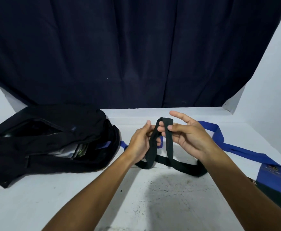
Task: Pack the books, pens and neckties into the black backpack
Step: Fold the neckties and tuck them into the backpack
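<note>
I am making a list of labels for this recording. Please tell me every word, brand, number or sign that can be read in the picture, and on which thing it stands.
No text can be read.
Blue necktie: a small emblem on its wide end, too blurred to read.
Black backpack: books inside show pale covers, no print legible.
Black necktie, held in both hands: no marking seen.

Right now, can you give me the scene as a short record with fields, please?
backpack: black backpack open, lying on the table's left, items inside
black necktie: looped over the fingers of both hands, its tail on the table
left hand: holds the loop
right hand: pinches the loop
blue necktie: lying on the table, right
</note>
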The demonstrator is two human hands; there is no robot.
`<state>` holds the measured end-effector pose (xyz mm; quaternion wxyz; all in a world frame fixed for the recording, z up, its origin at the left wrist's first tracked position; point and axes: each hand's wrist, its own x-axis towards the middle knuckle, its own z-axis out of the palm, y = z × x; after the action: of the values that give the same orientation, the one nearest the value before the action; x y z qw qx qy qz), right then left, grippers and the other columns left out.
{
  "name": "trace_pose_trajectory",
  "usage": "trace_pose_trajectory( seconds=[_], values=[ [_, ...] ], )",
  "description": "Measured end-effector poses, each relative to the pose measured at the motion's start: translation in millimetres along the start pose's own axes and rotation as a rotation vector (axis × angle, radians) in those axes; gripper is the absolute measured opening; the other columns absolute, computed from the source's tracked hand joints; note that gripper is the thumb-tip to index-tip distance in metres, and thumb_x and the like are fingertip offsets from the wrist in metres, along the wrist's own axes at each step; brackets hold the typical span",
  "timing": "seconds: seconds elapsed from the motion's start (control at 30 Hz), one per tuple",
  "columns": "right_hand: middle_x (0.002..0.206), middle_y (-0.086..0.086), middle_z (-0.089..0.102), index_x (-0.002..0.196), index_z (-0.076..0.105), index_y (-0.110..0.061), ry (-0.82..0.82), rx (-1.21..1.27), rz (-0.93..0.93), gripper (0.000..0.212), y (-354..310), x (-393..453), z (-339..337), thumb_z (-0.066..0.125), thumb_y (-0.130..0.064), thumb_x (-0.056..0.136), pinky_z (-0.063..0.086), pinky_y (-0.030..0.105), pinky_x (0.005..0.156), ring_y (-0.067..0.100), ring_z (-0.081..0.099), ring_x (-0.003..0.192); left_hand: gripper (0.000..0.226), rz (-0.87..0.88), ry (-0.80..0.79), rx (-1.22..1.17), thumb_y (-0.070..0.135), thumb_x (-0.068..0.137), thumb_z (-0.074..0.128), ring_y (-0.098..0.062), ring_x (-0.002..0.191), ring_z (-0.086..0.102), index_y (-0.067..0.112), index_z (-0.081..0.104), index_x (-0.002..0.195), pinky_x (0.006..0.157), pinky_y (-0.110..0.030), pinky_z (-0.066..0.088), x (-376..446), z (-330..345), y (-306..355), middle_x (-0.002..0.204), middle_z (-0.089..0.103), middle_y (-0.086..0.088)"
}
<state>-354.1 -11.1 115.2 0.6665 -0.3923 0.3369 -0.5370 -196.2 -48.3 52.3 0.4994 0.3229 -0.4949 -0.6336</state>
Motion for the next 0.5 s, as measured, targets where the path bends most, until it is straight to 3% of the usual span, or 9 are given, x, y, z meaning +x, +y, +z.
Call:
trace_pose_trajectory(
  seconds=[0.17,0.23,0.3,0.4,0.5],
  values=[
    [0.106,0.030,0.067,0.138,0.039,-0.019,-0.128,-0.067,0.098,0.063,10,-5,5,0.047,0.018,0.088,0.060,0.041,0.074,0.038,0.071,0.087,0.070,-0.073,0.006,0.015,0.053,0.101,0.019,-0.025,0.092,0.064,0.000,0.063,0.116,0.091,-0.039,0.048,5,-8,14,0.085,0.070,-0.007],
    [0.107,0.030,0.067,0.138,0.037,-0.019,-0.128,-0.035,0.133,0.060,14,-5,8,0.048,0.013,0.090,0.059,0.042,0.075,0.040,0.070,0.090,0.072,-0.059,0.035,0.028,0.055,0.100,0.019,-0.031,0.100,0.061,0.001,0.063,0.118,0.096,-0.044,0.046,7,-10,18,0.092,0.068,-0.014],
    [0.105,0.030,0.067,0.135,0.039,-0.008,-0.113,-0.009,0.163,0.048,17,-4,10,0.050,0.007,0.091,0.059,0.044,0.077,0.041,0.070,0.090,0.071,-0.027,0.053,0.038,0.055,0.100,0.020,-0.034,0.103,0.055,0.002,0.062,0.121,0.101,-0.047,0.042,9,-13,20,0.103,0.061,-0.022],
    [0.104,0.030,0.067,0.132,0.044,0.004,-0.112,-0.044,0.206,0.041,22,-4,12,0.051,0.005,0.092,0.059,0.044,0.080,0.041,0.069,0.092,0.069,-0.002,0.051,0.046,0.054,0.101,0.018,-0.033,0.097,0.054,0.003,0.060,0.121,0.094,-0.042,0.044,11,-16,23,0.099,0.062,-0.020],
    [0.105,0.030,0.068,0.127,0.052,0.000,-0.144,-0.081,0.219,0.036,25,-5,13,0.051,0.007,0.091,0.059,0.042,0.080,0.040,0.070,0.093,0.067,0.005,0.022,0.073,0.054,0.101,0.016,-0.022,0.084,0.062,0.005,0.060,0.111,0.081,-0.033,0.049,13,-18,26,0.092,0.065,-0.014]
  ],
)
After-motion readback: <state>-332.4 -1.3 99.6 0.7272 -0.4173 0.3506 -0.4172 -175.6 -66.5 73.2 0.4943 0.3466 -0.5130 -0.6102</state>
